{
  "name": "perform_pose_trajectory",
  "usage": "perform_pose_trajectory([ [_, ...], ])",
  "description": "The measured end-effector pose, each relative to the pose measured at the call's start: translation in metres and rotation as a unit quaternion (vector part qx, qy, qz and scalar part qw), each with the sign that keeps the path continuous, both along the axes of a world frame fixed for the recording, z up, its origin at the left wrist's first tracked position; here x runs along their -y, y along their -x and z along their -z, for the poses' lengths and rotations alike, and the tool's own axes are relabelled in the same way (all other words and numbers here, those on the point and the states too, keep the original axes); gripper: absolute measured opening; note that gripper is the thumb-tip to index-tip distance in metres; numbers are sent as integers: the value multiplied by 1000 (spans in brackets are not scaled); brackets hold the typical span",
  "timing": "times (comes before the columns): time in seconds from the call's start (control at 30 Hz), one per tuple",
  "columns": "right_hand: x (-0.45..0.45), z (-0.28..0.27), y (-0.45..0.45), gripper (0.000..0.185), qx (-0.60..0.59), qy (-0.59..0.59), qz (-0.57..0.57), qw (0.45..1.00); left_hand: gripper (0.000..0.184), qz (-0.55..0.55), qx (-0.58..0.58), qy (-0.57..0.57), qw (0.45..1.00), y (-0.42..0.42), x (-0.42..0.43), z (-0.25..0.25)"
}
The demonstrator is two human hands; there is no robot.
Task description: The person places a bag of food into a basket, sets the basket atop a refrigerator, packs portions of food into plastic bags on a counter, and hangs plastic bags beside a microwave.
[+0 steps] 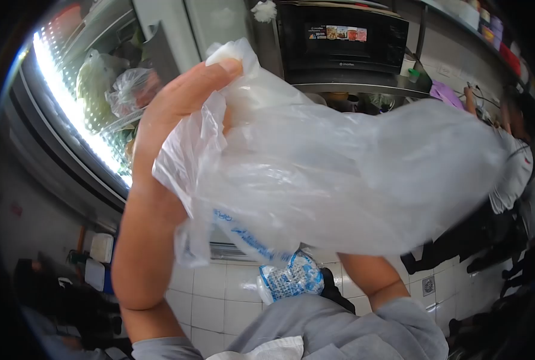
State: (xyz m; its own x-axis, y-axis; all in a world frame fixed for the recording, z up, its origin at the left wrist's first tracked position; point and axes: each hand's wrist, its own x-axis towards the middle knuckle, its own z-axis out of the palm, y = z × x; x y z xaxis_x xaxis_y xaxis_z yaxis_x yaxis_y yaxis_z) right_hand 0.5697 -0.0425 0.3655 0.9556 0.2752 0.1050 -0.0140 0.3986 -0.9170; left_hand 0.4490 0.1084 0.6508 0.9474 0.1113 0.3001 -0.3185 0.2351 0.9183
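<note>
A large translucent white plastic bag (339,174) spreads across the middle of the view, crumpled at its left end and bulging toward the right. Blue print shows along its lower left part. My left hand (189,99) is closed on the bag's left end, thumb on top near the upper edge. Behind or inside the bag, my right hand is hidden; only the right forearm (372,276) comes out below it.
On the left, a lit fridge (78,114) holds bagged produce. A black microwave (342,45) stands on a metal shelf ahead. A blue-and-white package (291,279) is low by my feet. Another person (513,162) is at the right.
</note>
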Motion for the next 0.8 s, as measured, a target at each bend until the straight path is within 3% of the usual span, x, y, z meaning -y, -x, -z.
perform_pose_trajectory([
  [0.07,34,-45,-64,45,170,134,55,975,19,-48,-52,-50,996,-20,14,-5],
  [0.1,52,-73,-83,46,229,117,84,963,23,-88,-103,-99,986,-30,20,-8],
  [0.17,74,-166,-50,55,289,-148,144,935,23,-142,-136,-114,974,-51,33,-5],
  [0.23,91,-202,-50,66,425,-158,-31,891,23,-161,-153,-103,970,-74,41,6],
  [0.3,90,-220,-42,59,462,-28,-92,881,21,-194,-168,-110,960,-89,50,13],
  [0.37,79,-222,-33,53,542,135,-63,827,18,-171,-161,-47,971,-102,56,23],
  [0.47,54,-191,-51,48,530,221,-58,817,16,-194,-161,-46,967,-117,61,33],
  [0.53,40,-170,-73,35,537,208,-1,817,16,-205,-157,-45,965,-123,63,32],
  [0.63,59,-160,-93,28,523,195,-20,830,20,-228,-208,-41,950,-131,57,28],
  [0.7,75,-143,-116,26,463,160,-42,871,24,-214,-207,-129,946,-144,27,36],
  [0.8,97,-123,-155,25,410,217,59,884,29,-253,-249,-239,904,-149,19,31],
])
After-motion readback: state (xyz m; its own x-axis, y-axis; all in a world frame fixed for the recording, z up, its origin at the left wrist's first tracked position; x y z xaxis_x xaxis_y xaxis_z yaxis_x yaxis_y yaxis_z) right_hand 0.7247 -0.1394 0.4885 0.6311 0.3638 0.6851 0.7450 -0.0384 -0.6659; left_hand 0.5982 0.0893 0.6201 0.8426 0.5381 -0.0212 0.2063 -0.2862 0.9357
